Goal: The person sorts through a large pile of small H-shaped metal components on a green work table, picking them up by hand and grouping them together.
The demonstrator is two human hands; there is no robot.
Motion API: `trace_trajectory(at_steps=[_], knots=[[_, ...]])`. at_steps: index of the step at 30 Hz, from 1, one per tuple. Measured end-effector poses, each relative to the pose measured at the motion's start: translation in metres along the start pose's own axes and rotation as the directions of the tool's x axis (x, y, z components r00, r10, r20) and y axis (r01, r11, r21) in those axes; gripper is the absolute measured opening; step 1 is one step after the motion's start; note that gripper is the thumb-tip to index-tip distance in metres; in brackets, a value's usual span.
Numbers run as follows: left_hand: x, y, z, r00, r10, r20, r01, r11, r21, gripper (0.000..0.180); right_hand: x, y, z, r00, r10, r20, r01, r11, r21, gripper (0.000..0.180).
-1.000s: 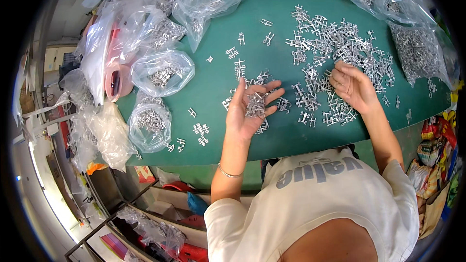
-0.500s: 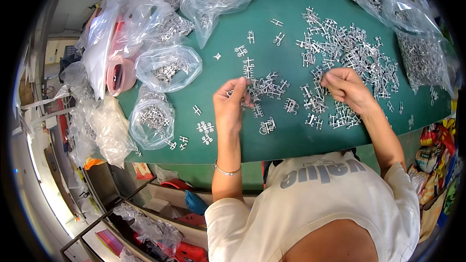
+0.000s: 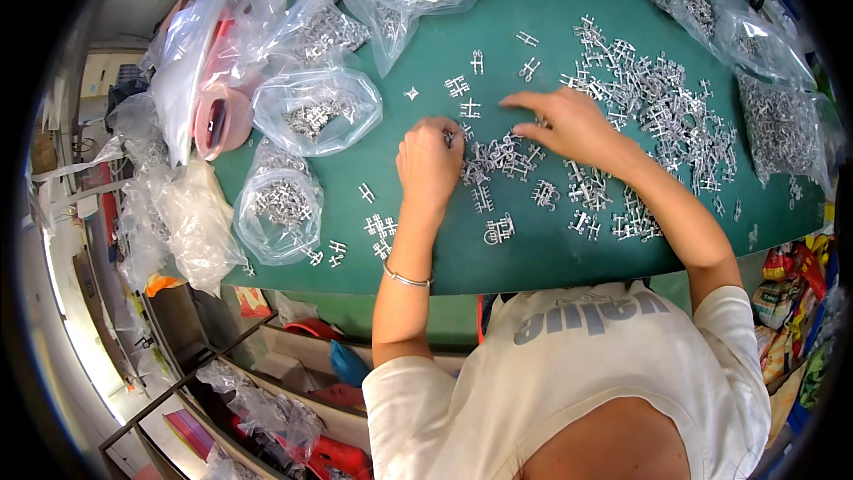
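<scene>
A green bench [image 3: 426,253] is spread with metalwork, and on it a small heap of silver metal pieces [image 3: 502,158] is set between the two arms. On the near side of the small heap, a white shirt [image 3: 577,356] is worn by the person at work. To the right of the small heap and partly beyond it, a large pile [image 3: 662,102] of similar pieces is scattered. Far to its right, a full clear bag [image 3: 780,124] is seen, packed with pieces.

To its left, two open clear bags [image 3: 362,132] are partly filled with pieces, and past them a pink container [image 3: 238,120] is placed. Just beside the small heap on its left, the left hand [image 3: 430,158] is held palm down, its fingers curled closed around metal pieces; a bit of metal is seen at the fingertips, but the rest is hidden. At its far right edge, the right hand [image 3: 564,124] is held with thumb and forefinger spread wide, and nothing is seen gripped; whether the pieces are touched cannot be told.

To the near left of the small heap, a silver bracelet [image 3: 406,280] is worn on the left arm. Beyond the small heap, to its left, a tiny star-shaped piece [image 3: 410,92] is left lying alone.
</scene>
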State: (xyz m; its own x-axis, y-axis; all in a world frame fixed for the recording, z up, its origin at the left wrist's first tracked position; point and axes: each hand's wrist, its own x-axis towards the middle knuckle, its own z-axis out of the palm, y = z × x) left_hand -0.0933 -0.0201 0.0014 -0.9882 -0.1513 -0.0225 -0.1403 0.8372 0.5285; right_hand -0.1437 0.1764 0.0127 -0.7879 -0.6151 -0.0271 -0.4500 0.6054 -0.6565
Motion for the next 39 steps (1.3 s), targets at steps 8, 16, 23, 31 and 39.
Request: trace_trajectory(at_steps=[8,16,23,31,39], knots=[[-0.039,0.007,-0.011,0.997,0.012,-0.073,-0.027,0.978,-0.209,0.009,-0.048,0.023,-0.007,0.999,-0.023,-0.049,0.017,0.993,-0.116,0.021],[-0.077,0.007,-0.013,0.991,-0.117,0.071,0.124,0.988,-0.097,0.026,-0.078,0.024,-0.036,0.874,0.282,-0.395,-0.433,0.821,-0.372,0.022],[-0.095,0.012,-0.004,0.994,-0.085,0.068,0.089,0.995,-0.047,0.034,-0.073,0.006,0.001,0.994,-0.041,-0.1,0.018,0.975,-0.222,0.025],[-0.087,0.02,-0.003,0.998,0.054,-0.029,-0.057,0.989,-0.138,0.033,-0.095,0.02,-0.016,0.975,0.083,-0.208,-0.12,0.977,-0.175,0.029],[-0.041,0.046,0.021,0.954,0.27,0.129,-0.287,0.948,0.135,0.027,-0.12,0.021,-0.009,0.99,0.013,-0.139,-0.047,0.969,-0.243,0.028]])
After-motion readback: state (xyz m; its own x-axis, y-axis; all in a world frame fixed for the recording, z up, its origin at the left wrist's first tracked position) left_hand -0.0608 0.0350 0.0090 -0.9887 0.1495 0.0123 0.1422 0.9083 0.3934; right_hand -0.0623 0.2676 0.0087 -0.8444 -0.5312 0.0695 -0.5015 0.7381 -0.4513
